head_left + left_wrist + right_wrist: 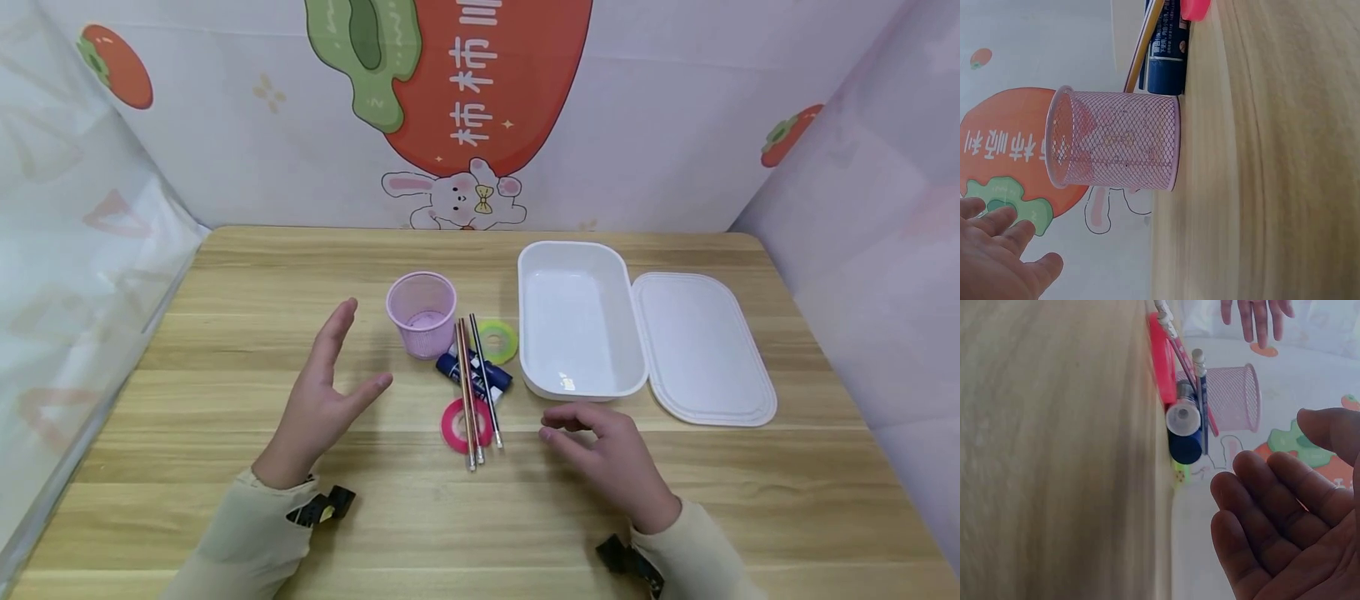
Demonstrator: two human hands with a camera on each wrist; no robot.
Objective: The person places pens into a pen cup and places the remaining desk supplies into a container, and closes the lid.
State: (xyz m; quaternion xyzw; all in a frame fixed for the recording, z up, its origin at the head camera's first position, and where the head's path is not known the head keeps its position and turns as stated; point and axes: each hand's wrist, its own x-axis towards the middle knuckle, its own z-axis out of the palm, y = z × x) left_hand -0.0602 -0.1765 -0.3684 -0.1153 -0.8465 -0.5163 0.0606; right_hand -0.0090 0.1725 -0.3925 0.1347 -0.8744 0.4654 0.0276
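Hands hover over a wooden surface (225,333), neither one holding anything. The left hand (324,392) stands on edge with its fingers (335,329) straight and spread, thumb pointing toward the middle, just left of a pink mesh cup (422,313) that stands upright and apart from it. In the left wrist view the cup (1116,139) shows its open rim toward the palm (997,256), with a gap between them. The right hand (607,454) floats palm down, fingers loosely curled and relaxed, near the lower ends of three pencils (474,392).

The pencils lie side by side, running from the cup's right side toward the person. They rest across a dark blue glue stick (472,372) and over a pink tape ring (465,425) lying flat; in the right wrist view the ring (1160,359), the glue stick's end (1184,431) and the pencils (1200,394) stack up between the palm (1285,512) and the cup (1235,397). A yellow-green tape ring (497,340) lies flat just right of the pencil tips.

Right of this cluster sits a white rectangular box (577,250), open, close to the right hand's fingertips (551,429). Its white lid (701,346) lies flat beside it, touching its right rim. A printed backdrop with an orange fruit (480,75) and a rabbit (457,200) stands behind the surface.
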